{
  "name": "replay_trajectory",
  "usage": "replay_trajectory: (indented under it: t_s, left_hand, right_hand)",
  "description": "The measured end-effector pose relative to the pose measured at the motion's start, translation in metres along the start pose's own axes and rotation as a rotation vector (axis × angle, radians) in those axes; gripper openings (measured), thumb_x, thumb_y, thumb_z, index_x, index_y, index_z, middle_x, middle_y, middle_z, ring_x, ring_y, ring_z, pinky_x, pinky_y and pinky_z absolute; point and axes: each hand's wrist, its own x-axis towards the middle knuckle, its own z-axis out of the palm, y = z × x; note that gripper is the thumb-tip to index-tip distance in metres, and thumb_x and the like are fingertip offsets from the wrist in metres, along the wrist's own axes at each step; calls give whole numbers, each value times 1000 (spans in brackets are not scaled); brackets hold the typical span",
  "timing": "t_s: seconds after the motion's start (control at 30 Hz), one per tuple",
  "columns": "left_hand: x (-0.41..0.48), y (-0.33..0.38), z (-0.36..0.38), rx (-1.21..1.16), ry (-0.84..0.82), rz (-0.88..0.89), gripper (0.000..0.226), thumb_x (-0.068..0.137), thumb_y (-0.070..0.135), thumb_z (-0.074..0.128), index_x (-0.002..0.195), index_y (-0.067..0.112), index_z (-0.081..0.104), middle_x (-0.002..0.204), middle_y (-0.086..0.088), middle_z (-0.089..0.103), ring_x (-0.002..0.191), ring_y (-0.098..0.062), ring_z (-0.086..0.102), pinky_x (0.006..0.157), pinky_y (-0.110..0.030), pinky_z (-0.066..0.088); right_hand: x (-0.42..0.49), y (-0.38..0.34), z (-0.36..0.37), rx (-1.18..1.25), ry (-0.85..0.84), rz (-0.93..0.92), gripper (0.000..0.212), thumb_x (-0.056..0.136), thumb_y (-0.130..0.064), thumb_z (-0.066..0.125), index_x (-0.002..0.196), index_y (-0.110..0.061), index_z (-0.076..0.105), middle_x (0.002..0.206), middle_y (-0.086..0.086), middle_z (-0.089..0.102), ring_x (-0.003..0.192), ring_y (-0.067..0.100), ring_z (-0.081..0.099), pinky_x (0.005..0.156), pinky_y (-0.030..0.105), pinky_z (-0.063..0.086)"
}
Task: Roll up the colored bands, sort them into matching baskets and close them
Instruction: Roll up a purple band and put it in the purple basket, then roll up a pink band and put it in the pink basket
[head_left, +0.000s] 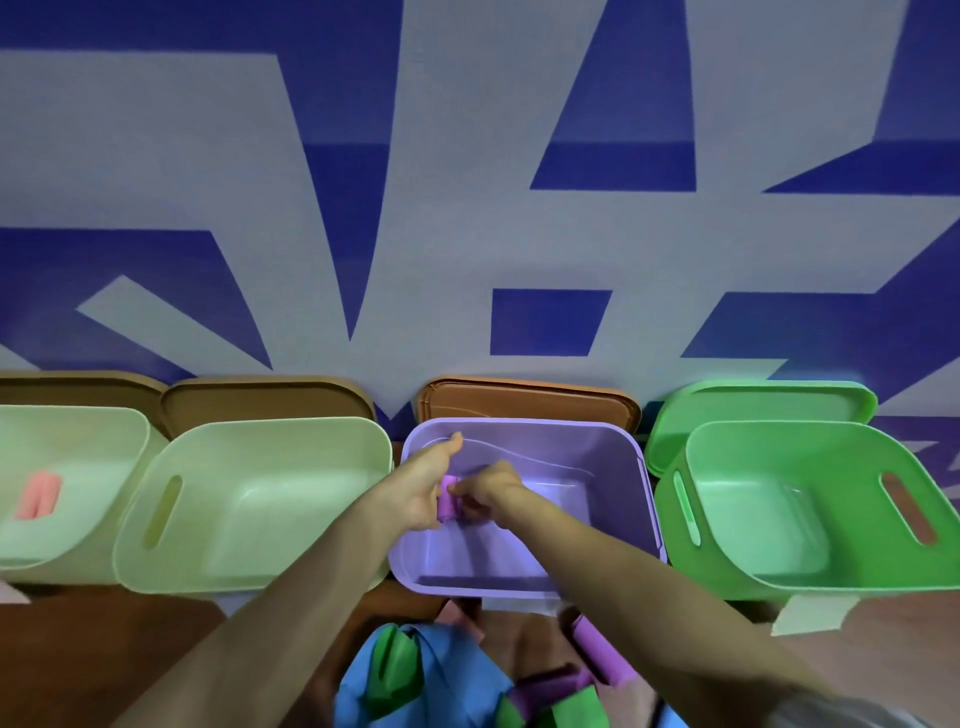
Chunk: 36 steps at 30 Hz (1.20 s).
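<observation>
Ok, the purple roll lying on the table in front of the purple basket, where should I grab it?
Take the purple roll around its middle, coming from above, with thumb and fingers on its two long sides. It lies on its side as a cylinder, so a pinch across it probably keeps it wound. Gripping one end could let it unroll.

four baskets (249, 584) sitting across mid-frame, four lids (265, 402) leaning behind; one pink roll (39, 493) lying left, one purple roll (448, 501) centre-frame.
</observation>
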Motion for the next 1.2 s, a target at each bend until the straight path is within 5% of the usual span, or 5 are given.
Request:
replay_trajectory:
  t_s: [0.27, 0.4, 0.57, 0.97, 1.2]
  left_hand:
    - [6, -2, -3, -53, 8, 8, 79, 92, 54, 48, 148, 6, 20, 146, -13, 37, 111, -27, 48, 113, -46, 23]
    - [-7, -3, -1, -87, 21, 55, 78, 93, 51, 50, 148, 4, 21, 147, -14, 35, 96, -24, 52, 84, -40, 44]
    - [-46, -9, 0, -51, -2, 237, 67, 94, 41, 53, 145, 5, 31, 152, -13, 29, 140, -28, 29, 108, -46, 32]
    - [-143, -139, 36, 56, -79, 754, 6, 95, 12, 53, 93, 13, 59, 96, -2, 66, 85, -13, 64, 68, -20, 51]
    - [-76, -254, 26, 590, 254, 1055, 17, 83, 15, 66, 99, 18, 61, 106, 0, 59, 99, -7, 53, 93, -15, 35]
  right_hand:
    - [-14, -3, -15, 10, -107, 16, 23, 93, 2, 46, 71, -5, 50, 66, 10, 47, 53, 20, 47, 53, 27, 49]
    - [-39, -8, -36, 42, -126, -60, 10, 92, 1, 47, 97, 0, 56, 78, 11, 52, 60, 22, 53, 64, 31, 50]
    - [-101, -7, -72, -16, -80, -328, 7, 93, -10, 55, 97, -9, 60, 90, 6, 58, 70, 13, 56, 63, 22, 45]
    - [-192, 130, -130, 108, 219, -709, 17, 90, -4, 60, 83, -19, 63, 75, 1, 63, 67, 11, 56, 63, 22, 43]
    - [-171, 223, -81, -184, 336, -781, 34, 87, -11, 65, 120, -12, 60, 116, 1, 63, 98, 13, 57, 89, 19, 40]
